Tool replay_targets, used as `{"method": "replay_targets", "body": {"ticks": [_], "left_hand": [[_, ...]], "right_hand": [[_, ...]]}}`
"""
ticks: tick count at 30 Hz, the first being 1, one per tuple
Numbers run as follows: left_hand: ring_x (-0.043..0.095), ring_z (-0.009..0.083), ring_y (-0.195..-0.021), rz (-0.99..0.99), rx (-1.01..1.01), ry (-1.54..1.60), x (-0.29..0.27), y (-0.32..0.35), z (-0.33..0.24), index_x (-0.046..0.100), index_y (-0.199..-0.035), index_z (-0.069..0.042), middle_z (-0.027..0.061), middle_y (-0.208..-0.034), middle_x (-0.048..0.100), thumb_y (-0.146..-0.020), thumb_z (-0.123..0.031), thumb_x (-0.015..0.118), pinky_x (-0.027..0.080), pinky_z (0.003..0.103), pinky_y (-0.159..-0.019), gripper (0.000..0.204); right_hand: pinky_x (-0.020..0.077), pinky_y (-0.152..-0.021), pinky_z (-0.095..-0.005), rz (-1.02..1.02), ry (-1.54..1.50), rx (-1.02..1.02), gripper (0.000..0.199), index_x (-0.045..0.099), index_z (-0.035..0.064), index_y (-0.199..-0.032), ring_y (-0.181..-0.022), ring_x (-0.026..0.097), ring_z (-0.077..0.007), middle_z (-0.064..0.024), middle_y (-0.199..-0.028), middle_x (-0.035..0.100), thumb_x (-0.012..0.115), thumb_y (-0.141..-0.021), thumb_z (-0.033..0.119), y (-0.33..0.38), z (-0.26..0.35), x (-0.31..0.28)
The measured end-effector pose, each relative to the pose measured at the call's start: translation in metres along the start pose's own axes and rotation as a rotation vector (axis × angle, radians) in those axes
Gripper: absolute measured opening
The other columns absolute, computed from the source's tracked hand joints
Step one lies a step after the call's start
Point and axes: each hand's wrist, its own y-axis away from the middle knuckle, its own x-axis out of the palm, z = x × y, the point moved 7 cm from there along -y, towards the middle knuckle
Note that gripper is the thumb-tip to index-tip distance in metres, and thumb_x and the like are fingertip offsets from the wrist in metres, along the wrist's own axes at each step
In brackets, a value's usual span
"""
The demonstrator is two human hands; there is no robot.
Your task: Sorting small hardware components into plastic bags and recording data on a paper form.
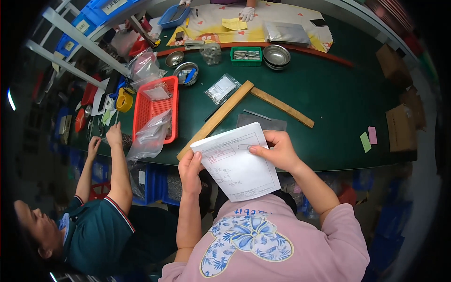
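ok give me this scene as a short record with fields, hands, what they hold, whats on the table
left hand: grips the left edge of a printed paper sheet
right hand: holds the sheet's upper right, fingers on its face
table: green top
near the sheet: two wooden strips meeting in an angle, a grey flat piece
left of that: red plastic basket with clear bags
far side: green tray, metal bowls
others: a person at lower left, arm reaching to the table edge; a gloved hand at the far end

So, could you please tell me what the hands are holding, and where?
A printed sheet of paper: left hand grips its left edge, right hand its top right corner.
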Motion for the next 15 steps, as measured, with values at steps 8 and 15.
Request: {"method": "replay_targets", "body": {"ticks": [8, 15], "left_hand": [[0.049, 0.0104, -0.06, 0.15, 0.226, -0.268, 0.025, -0.003, -0.011, 0.058, -0.076, 0.004, 0.0048, -0.068, 0.056, -0.082, -0.012, 0.053, 0.038, 0.022, -0.057, 0.018], [0.052, 0.0264, -0.058, 0.299, 0.663, -0.629, 0.079, 0.026, -0.04, 0.056, -0.07, 0.0, 0.0107, -0.065, 0.052, -0.07, -0.003, 0.057, 0.041, 0.032, -0.051, 0.003]], "right_hand": [[0.0427, -0.055, -0.0208, -0.122, -0.077, 0.028, 0.019, 0.06, -0.0026, -0.082, -0.06, 0.051, -0.0064, -0.0029, -0.073, 0.06, 0.067, -0.069, 0.009, 0.021, -0.014, -0.011], [0.041, -0.075, -0.0356, -0.012, 0.896, -0.704, 0.041, 0.057, 0.0075, -0.093, -0.084, 0.052, -0.0226, -0.0075, -0.091, 0.053, 0.07, -0.056, 0.018, 0.036, 0.106, 0.038]]}}
